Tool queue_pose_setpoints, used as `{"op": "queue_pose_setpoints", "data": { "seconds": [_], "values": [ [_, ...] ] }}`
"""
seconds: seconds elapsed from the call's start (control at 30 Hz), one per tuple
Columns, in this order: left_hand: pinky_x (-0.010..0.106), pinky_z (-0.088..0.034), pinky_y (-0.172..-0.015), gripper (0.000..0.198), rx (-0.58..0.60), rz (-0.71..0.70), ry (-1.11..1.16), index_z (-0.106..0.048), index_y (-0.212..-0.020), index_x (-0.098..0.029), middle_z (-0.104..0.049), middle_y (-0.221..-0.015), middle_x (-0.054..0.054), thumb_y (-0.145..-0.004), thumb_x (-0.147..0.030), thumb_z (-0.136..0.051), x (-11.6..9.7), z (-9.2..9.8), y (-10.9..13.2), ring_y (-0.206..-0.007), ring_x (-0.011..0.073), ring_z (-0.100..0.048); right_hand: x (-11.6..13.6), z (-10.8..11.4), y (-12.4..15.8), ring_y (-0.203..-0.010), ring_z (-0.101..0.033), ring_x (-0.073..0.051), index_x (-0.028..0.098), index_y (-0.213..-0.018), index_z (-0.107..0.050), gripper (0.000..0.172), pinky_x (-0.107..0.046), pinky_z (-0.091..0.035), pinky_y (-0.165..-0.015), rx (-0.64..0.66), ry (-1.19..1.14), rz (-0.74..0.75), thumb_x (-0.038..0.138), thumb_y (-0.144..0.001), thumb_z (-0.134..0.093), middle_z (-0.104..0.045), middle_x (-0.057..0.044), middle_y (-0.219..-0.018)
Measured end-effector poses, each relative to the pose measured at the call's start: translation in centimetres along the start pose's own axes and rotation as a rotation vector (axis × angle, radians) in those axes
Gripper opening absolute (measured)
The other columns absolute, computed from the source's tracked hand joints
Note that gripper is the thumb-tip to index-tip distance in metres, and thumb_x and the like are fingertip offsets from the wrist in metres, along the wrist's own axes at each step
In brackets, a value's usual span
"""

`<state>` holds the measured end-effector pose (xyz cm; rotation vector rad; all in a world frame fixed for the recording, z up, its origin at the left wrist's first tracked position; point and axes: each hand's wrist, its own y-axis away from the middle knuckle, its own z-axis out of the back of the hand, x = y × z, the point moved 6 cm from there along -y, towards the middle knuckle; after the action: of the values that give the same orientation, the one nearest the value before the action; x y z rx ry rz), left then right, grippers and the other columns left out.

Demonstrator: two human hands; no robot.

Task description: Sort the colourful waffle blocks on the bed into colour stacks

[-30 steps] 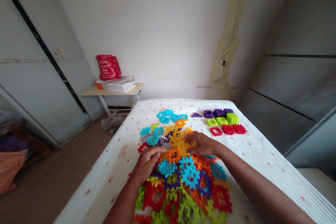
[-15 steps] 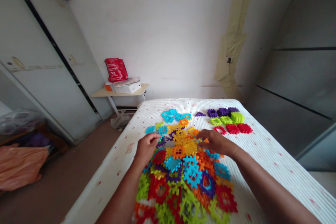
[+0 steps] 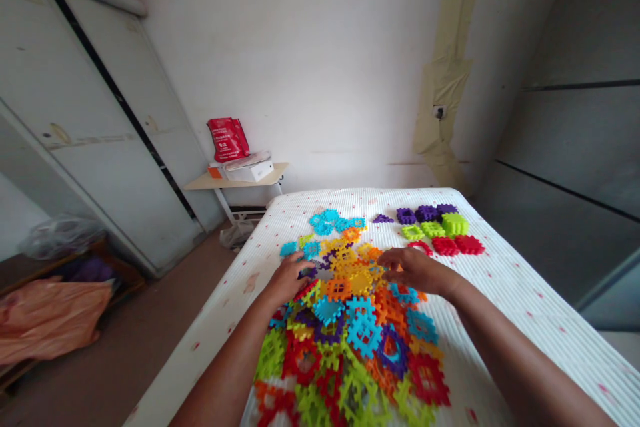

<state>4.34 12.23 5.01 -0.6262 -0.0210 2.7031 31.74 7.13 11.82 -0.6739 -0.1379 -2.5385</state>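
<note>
A large loose pile of colored plastic pieces (image 3: 364, 330) covers the middle of the bed. My left hand (image 3: 289, 280) is at the pile's left edge, its fingers closed on a red piece (image 3: 304, 291) that tilts up beside a green one. My right hand (image 3: 411, 269) hovers at the pile's right side, fingers curved and apart, near yellow and orange pieces, with nothing seen in it. Stacks of purple pieces (image 3: 427, 213), green pieces (image 3: 455, 223) and red pieces (image 3: 469, 245) stand in rows at the back right. Light blue pieces (image 3: 330, 220) lie at the back left.
A white quilted cover (image 3: 505, 293) spreads under the pieces. Beyond its left edge, a small table (image 3: 205, 181) bears a red bag (image 3: 229, 139) and a white box (image 3: 256, 172). Grey cabinets (image 3: 115, 153) line the left side.
My left hand has moved down onto the pile, and the red piece there now tilts up at its fingers. My right hand has barely moved. The view has shifted slightly.
</note>
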Motion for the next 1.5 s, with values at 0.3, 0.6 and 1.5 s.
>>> {"op": "queue_pose_setpoints", "data": {
  "seconds": [0.3, 0.6, 1.5],
  "values": [
    [0.036, -0.035, -0.101, 0.032, -0.008, -0.059, 0.005, -0.066, -0.105, -0.023, -0.050, -0.132, 0.010, -0.073, -0.023, -0.063, -0.7, -0.1, -1.0, -0.120, 0.0241, -0.046, -0.4, 0.6, 0.4, -0.077, -0.062, -0.018, 0.019, -0.104, -0.065, 0.029, -0.026, -0.045, -0.069, -0.026, -0.003, 0.011, 0.031, -0.079, -0.056, -0.068, -0.007, -0.091],
    [0.038, -0.032, -0.102, 0.048, 0.010, -0.072, -0.039, -0.058, -0.118, -0.030, -0.048, -0.136, 0.005, -0.072, -0.017, -0.059, -2.1, -0.1, -1.2, -0.125, 0.0231, -0.042, -0.7, 0.7, 0.3, -0.075, -0.062, -0.018, 0.019, -0.103, -0.066, 0.028, -0.026, -0.045, -0.066, -0.031, 0.039, -0.006, 0.032, -0.079, -0.056, -0.068, -0.007, -0.088],
    [0.042, -0.040, -0.094, 0.048, 0.059, -0.003, 0.751, -0.057, -0.104, -0.020, -0.062, -0.114, 0.010, -0.060, -0.035, -0.070, -5.1, 1.4, -1.4, -0.110, 0.0281, -0.054, -2.2, 0.4, 0.3, -0.075, -0.063, -0.016, 0.022, -0.106, -0.065, 0.030, -0.024, -0.043, -0.062, -0.027, 0.072, -0.057, 0.033, -0.078, -0.059, -0.069, -0.004, -0.091]
  ]
}}
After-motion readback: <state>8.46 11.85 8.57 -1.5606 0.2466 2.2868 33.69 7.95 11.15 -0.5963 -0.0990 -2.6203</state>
